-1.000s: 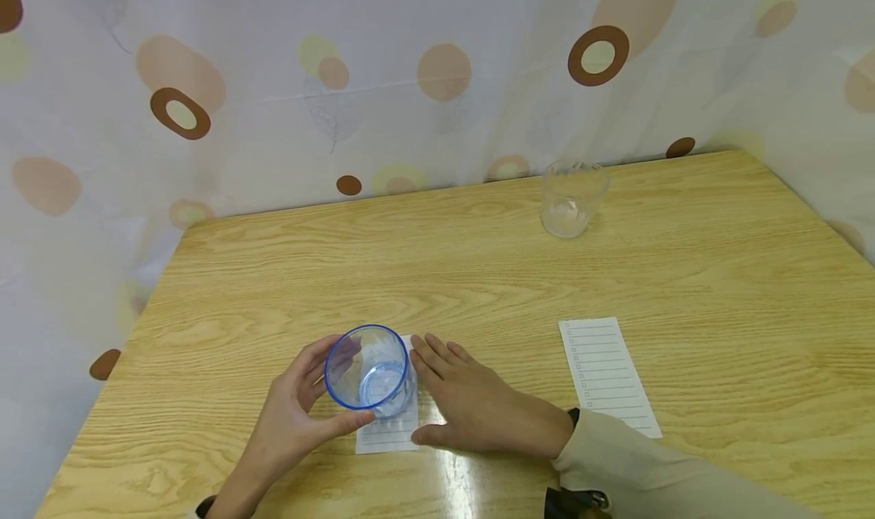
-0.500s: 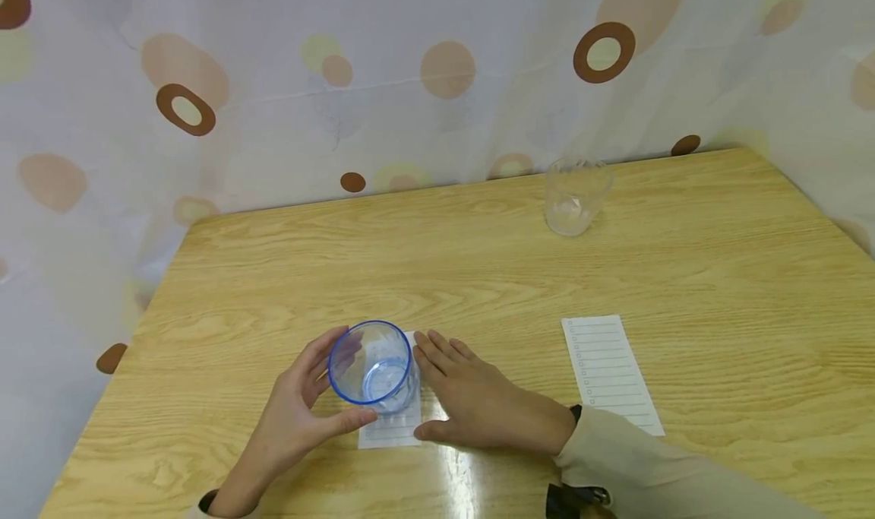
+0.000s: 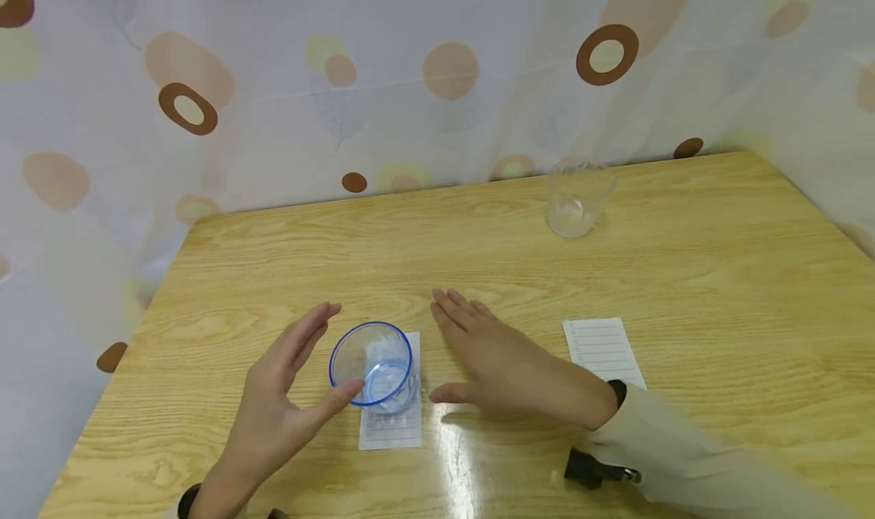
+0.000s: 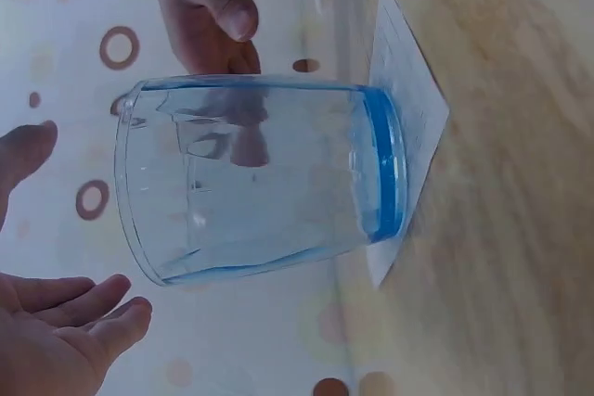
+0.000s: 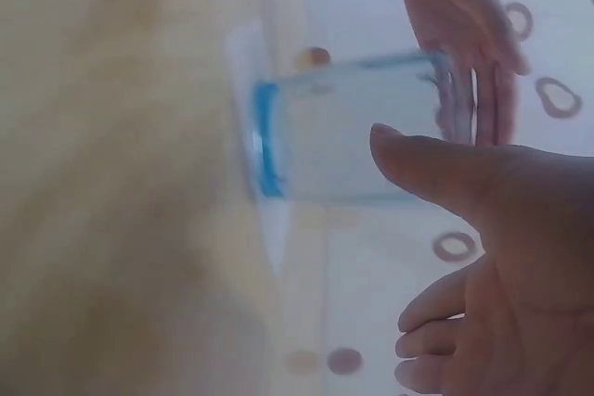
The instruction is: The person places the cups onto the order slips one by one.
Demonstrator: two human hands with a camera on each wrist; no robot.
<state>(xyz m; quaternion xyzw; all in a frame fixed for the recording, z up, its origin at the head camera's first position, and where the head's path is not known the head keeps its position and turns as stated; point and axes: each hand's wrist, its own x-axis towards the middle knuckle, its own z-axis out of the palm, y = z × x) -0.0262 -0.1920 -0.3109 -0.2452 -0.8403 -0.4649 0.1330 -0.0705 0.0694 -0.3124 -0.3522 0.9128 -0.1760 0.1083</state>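
Patterned cloth (image 3: 273, 139) hangs behind a wooden table (image 3: 260, 272). The person's left hand (image 3: 273, 405) curves, unclasped, beside a blue-rimmed glass (image 3: 394, 391) upright on lined paper (image 3: 391, 435); then come the right hand (image 3: 502, 361), extended and holding nothing, a clear cup (image 3: 576, 207) and another sheet (image 3: 603, 348).

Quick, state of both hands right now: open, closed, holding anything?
Left hand: open, holding nothing, beside the blue-rimmed glass.
Right hand: open, holding nothing, apart from the glass.

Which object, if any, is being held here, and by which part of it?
Nothing is held. The blue-rimmed glass stands upright on a lined paper slip; the left grip and right grip are open, apart from it.
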